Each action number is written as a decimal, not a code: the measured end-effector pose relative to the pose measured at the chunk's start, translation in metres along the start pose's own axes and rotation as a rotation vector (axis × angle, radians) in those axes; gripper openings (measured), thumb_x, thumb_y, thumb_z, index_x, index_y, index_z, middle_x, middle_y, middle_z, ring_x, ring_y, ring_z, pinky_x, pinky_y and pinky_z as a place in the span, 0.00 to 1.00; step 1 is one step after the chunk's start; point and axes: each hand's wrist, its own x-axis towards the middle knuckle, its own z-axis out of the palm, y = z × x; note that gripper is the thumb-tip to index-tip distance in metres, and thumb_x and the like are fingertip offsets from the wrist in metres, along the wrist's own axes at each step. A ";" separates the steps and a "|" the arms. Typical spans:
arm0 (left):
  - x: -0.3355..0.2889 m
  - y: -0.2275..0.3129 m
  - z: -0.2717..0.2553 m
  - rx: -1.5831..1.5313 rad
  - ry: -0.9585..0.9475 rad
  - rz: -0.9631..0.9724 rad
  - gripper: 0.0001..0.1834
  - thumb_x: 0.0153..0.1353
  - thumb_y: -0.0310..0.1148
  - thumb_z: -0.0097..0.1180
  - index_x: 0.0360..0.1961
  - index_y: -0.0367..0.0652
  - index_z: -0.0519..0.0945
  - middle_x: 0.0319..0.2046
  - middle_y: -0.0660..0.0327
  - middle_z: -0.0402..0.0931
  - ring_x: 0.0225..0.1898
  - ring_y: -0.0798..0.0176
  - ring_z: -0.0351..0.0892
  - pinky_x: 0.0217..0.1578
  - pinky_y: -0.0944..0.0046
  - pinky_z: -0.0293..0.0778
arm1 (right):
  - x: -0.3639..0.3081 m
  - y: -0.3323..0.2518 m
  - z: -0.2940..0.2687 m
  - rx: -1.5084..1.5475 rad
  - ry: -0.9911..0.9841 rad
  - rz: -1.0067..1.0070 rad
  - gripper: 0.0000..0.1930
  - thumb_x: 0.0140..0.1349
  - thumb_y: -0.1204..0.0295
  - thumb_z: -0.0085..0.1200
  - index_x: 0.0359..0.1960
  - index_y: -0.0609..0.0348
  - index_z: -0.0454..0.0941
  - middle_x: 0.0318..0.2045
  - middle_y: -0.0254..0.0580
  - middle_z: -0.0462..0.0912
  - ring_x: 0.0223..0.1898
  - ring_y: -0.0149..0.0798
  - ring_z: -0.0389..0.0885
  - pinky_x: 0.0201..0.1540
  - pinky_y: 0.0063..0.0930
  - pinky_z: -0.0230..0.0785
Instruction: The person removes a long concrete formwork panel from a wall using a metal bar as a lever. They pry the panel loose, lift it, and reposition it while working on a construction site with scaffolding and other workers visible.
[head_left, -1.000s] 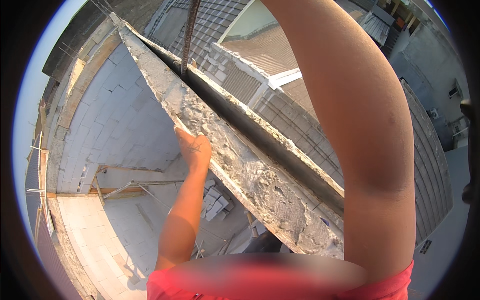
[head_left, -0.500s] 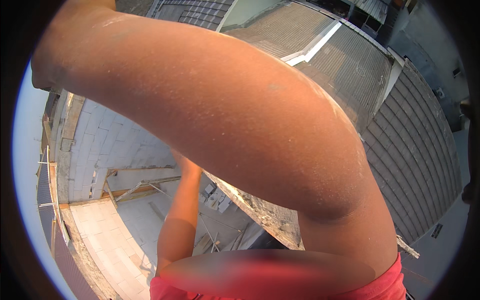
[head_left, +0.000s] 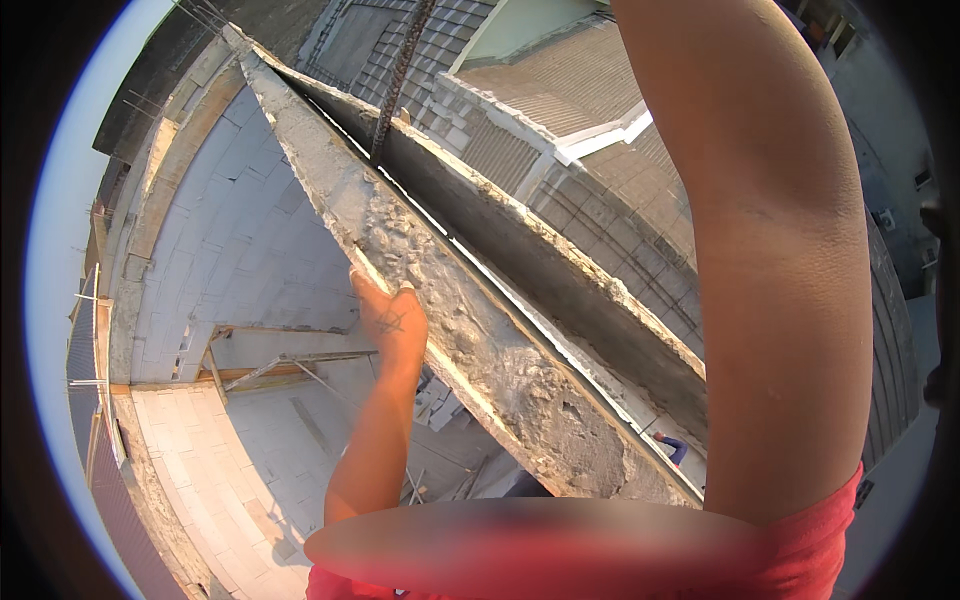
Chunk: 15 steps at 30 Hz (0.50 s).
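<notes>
My left hand (head_left: 393, 322) grips the near-left edge of a long, rough-topped concrete beam (head_left: 470, 335), its thumb on the upper side. The beam runs diagonally from the far left to the lower right. Along its far side a dark-faced board (head_left: 520, 255) with a ragged pale edge leans away, leaving a narrow gap. A ribbed steel bar (head_left: 402, 80) rises beside the gap. Raised along the right side, my right arm (head_left: 780, 250) leaves the picture at the top, so its hand is out of sight.
Far below on the left lie a pale block wall (head_left: 235, 240), a sunlit block surface (head_left: 200, 440) and wooden framing (head_left: 270, 370). Tiled and corrugated roofs (head_left: 560, 80) spread beyond the beam. A person in a blue sleeve (head_left: 676, 449) shows small, low down past the beam's right end.
My right arm has swung from across the view at upper left to the upper right, uncovering the beam, board and steel bar. My left hand, mostly hidden before, now shows on the beam's edge.
</notes>
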 end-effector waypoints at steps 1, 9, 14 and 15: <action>0.000 0.000 0.000 0.014 -0.003 0.000 0.39 0.57 0.29 0.49 0.66 0.19 0.51 0.65 0.28 0.54 0.67 0.33 0.56 0.69 0.51 0.52 | 0.000 -0.003 -0.009 0.115 -0.037 0.042 0.11 0.64 0.72 0.50 0.43 0.61 0.81 0.32 0.45 0.86 0.28 0.39 0.86 0.27 0.32 0.80; -0.002 0.013 -0.004 0.058 -0.021 0.030 0.37 0.55 0.26 0.43 0.65 0.18 0.52 0.64 0.27 0.56 0.66 0.33 0.58 0.69 0.51 0.54 | -0.001 -0.064 -0.156 0.899 -0.205 0.089 0.11 0.61 0.70 0.49 0.31 0.65 0.82 0.26 0.51 0.84 0.24 0.44 0.84 0.27 0.37 0.78; 0.000 0.006 -0.001 -0.003 -0.014 0.049 0.37 0.55 0.25 0.45 0.65 0.17 0.52 0.64 0.28 0.57 0.66 0.34 0.59 0.68 0.51 0.55 | -0.034 -0.071 -0.235 1.109 -0.183 0.029 0.15 0.58 0.68 0.49 0.24 0.67 0.81 0.22 0.54 0.82 0.21 0.47 0.82 0.25 0.38 0.77; 0.000 0.004 0.000 0.013 -0.015 0.041 0.37 0.54 0.25 0.45 0.65 0.18 0.52 0.63 0.28 0.57 0.66 0.33 0.59 0.68 0.51 0.56 | -0.043 -0.074 -0.245 1.141 -0.174 0.059 0.15 0.58 0.67 0.49 0.22 0.68 0.81 0.21 0.55 0.82 0.21 0.48 0.82 0.25 0.39 0.76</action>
